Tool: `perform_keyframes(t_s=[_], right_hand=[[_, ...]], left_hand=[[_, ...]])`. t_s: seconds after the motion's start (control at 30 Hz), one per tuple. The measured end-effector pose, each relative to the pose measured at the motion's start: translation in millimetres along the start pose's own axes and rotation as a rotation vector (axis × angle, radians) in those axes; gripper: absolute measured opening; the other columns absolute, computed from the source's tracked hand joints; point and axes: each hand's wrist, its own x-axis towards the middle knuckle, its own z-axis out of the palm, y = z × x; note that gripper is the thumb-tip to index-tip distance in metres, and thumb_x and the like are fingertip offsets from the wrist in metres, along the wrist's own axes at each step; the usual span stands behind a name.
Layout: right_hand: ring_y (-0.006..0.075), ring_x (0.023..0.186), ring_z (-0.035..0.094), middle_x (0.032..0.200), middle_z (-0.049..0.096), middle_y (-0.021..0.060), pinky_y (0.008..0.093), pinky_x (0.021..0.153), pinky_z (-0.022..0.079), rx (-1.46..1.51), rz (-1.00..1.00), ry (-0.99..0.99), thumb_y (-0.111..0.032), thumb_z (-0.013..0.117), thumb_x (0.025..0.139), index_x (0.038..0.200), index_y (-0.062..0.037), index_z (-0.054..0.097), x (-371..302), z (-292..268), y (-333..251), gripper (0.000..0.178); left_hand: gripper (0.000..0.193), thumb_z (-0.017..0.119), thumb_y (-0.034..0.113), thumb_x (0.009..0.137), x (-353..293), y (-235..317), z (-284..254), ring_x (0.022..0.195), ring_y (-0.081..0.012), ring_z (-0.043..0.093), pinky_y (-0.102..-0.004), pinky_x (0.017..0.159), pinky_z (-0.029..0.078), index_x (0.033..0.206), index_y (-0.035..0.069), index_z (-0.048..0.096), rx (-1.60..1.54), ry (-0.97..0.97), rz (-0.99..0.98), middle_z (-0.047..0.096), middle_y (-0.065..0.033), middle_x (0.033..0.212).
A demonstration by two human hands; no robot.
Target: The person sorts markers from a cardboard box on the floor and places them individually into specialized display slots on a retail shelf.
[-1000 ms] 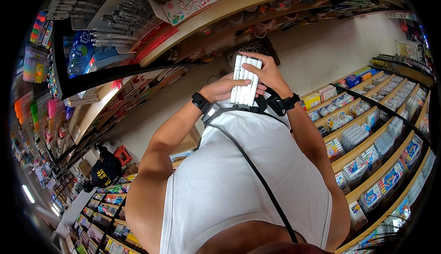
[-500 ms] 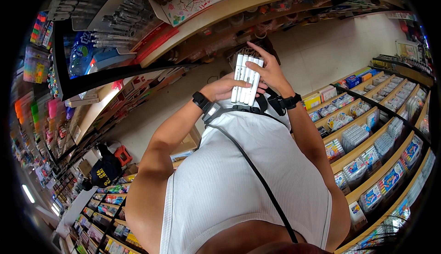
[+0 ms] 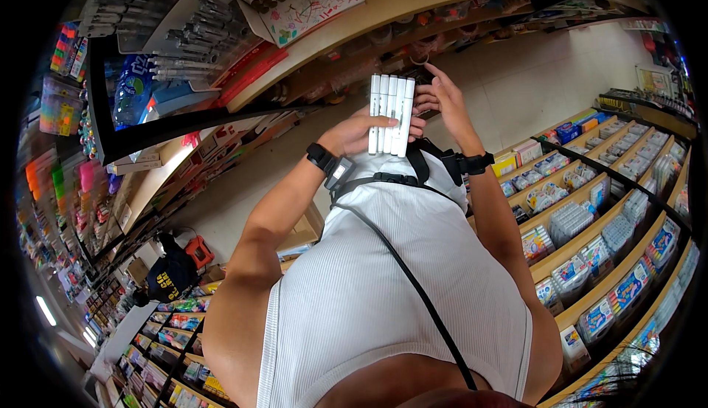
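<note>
A row of several white markers (image 3: 390, 105) stands nearly upright in front of my body, side by side. My left hand (image 3: 352, 134) is closed round their lower half, thumb across the front and fingertips showing at the right side. Just right of the markers is my right hand (image 3: 447, 104), its index finger stretched up and away and the other fingers loosely bent. Some of those fingertips are close behind the rightmost marker; whether they touch it I cannot tell. Nothing shows held in the right hand.
A wooden display shelf (image 3: 383, 2) runs across the far side, with pens in clear holders (image 3: 199, 35) and a scribbled test paper (image 3: 313, 9). Tiered racks (image 3: 568, 220) of boxed stationery stand at my right. A dark bag (image 3: 168, 275) lies behind on the left.
My right hand has moved off the front of the markers to their right side. The markers, in my left hand, have risen slightly and shifted left, their tops now more even.
</note>
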Motion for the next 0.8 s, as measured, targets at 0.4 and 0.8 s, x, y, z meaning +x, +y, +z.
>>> perform_keyframes(t_s=[0.4, 0.8], right_hand=[[0.0237, 0.092, 0.075, 0.116, 0.072, 0.0222, 0.0291, 0.077, 0.059, -0.033, -0.007, 0.052, -0.036, 0.045, 0.110, 0.148, 0.0029, 0.040, -4.8, -14.8, -11.0, 0.055], [0.0222, 0.093, 0.074, 0.114, 0.072, 0.0189, 0.0291, 0.080, 0.058, -0.038, -0.005, 0.013, -0.026, 0.055, 0.107, 0.139, 0.0037, 0.052, -7.0, -11.7, -6.2, 0.043]], left_hand=[[0.022, 0.069, -0.005, 0.090, 14.2, 1.5, 0.0, 0.054, -0.0059, 0.044, -0.0248, 0.054, 0.041, 0.092, 0.007, 0.051, -0.010, 0.228, 0.087, 0.050, 0.0007, 0.075], [0.024, 0.072, -0.004, 0.089, 28.8, -1.1, 11.0, 0.055, -0.0070, 0.047, -0.0252, 0.054, 0.043, 0.092, 0.007, 0.051, 0.067, 0.228, 0.068, 0.050, 0.0015, 0.072]])
